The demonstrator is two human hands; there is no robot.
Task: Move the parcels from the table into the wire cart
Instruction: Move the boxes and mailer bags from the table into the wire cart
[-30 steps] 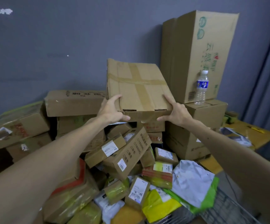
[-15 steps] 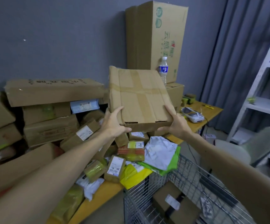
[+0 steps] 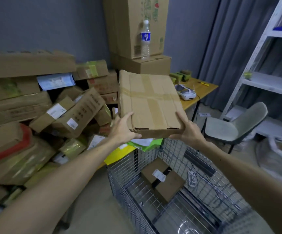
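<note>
Taped box (image 3: 149, 102), gripped only at its near corners by left hand (image 3: 122, 128) and right hand (image 3: 186, 132), held above the far rim of the wire cart (image 3: 123, 169), where it may be snagged or dropped onto the parcel (image 3: 164, 181) inside.

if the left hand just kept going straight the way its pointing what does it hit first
The left hand meets the taped cardboard box it grips at the near left corner. Beyond that, probably the stacked cartons at the wall; depth is unclear.

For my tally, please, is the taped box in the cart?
Out: left hand and right hand hold the box clear of the cart.
</note>
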